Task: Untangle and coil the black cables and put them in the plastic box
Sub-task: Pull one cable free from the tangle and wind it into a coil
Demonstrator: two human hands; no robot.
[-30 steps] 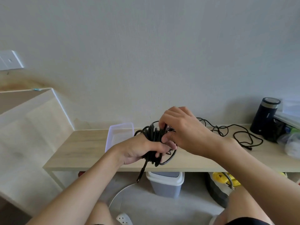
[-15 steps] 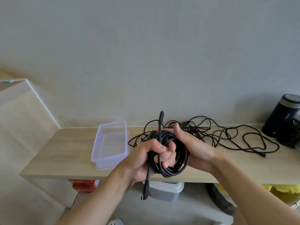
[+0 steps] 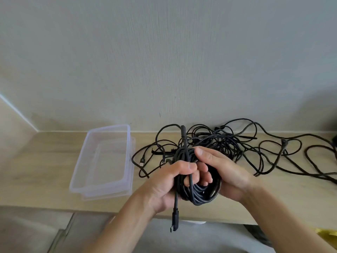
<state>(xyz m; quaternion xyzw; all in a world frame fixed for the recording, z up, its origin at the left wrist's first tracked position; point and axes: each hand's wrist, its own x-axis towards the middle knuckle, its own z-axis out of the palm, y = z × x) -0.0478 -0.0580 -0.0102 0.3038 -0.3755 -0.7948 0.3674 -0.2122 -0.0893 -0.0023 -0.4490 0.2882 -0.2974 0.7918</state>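
A coiled black cable [image 3: 200, 194] is held between both hands above the front edge of the wooden shelf [image 3: 45, 161]. My left hand [image 3: 164, 185] grips the coil's left side, thumb over a strand. My right hand [image 3: 224, 172] cups the coil's right side, with the thumb on top and the fingers through the middle. One connector end [image 3: 175, 221] hangs below the coil; another end [image 3: 182, 130] sticks up above it. A tangle of black cables [image 3: 237, 143] lies on the shelf behind. The clear plastic box [image 3: 102, 161] stands open to the left.
A pale wall rises right behind the shelf. A dark object [image 3: 334, 139] shows at the far right edge. Below the shelf front there is grey floor and something yellow [image 3: 326, 232] at the lower right.
The view has swung down and closer. The right hand went from on top of the coil to cupping its right side. The coil stays in both hands.
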